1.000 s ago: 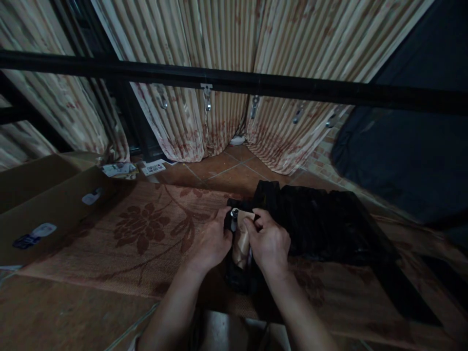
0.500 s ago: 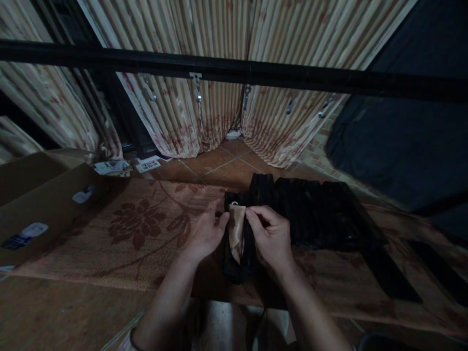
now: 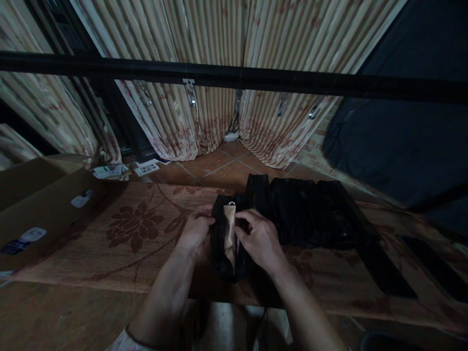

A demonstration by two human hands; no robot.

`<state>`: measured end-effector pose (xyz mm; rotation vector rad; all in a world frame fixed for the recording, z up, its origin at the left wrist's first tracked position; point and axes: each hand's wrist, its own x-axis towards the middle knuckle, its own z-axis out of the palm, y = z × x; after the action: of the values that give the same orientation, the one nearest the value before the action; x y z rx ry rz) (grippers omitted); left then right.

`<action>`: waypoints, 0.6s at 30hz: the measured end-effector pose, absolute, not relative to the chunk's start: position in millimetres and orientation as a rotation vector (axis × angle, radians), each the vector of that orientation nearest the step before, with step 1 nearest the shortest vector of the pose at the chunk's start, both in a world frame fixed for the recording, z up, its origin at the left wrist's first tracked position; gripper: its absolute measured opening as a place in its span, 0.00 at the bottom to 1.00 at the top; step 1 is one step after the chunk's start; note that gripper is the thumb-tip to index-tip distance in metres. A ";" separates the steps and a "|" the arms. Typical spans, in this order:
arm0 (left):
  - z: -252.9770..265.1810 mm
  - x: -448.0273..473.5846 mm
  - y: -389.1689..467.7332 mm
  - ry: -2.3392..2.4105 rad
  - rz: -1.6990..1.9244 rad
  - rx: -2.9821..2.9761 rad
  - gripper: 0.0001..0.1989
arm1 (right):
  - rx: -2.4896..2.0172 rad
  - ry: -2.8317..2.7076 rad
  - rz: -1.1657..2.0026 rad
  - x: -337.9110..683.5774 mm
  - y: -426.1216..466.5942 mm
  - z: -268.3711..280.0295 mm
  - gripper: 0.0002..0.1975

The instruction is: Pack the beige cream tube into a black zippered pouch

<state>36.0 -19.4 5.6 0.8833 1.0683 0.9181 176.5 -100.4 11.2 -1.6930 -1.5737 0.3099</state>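
A narrow tan fabric piece [image 3: 230, 236] with a small metal ring at its top lies on a black fabric item [image 3: 223, 248] on the patterned mat. My left hand [image 3: 195, 234] grips the black fabric's left edge. My right hand [image 3: 258, 240] pinches the tan piece from the right, fingers curled on it. A larger heap of black fabric [image 3: 310, 214] spreads out to the right, touching the piece I hold.
A brown floral mat [image 3: 135, 234] covers the tiled floor. A cardboard box [image 3: 40, 204] stands at left with papers [image 3: 109, 170] behind it. A black horizontal bar [image 3: 234, 75] with hooks crosses overhead, striped curtains [image 3: 204, 112] behind. A dark sheet [image 3: 398, 136] hangs at right.
The view shifted slightly left. The metal ring that showed plainly a second ago is now mostly tucked in. The black fabric has been pulled further around the tan piece, narrowing what shows.
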 end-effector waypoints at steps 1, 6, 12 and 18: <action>7.2 35.8 -19.3 1.051 0.893 0.803 0.17 | -1.714 -1.589 0.313 176.2 -101.4 12.5 0.14; 10.7 34.1 -17.6 0.985 0.783 0.647 0.15 | -1.828 -1.700 0.320 174.4 -107.2 18.0 0.23; 6.2 35.9 -18.7 1.076 0.924 0.828 0.19 | -1.727 -1.680 0.317 175.1 -104.3 11.9 0.26; -4.5 34.6 -14.6 1.158 1.038 1.237 0.25 | -1.537 -1.517 0.325 175.7 -103.7 5.4 0.23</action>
<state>34.6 -14.6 -4.5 1.2368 1.1583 1.0384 175.7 -103.7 5.4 -1.5365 -1.5175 0.3254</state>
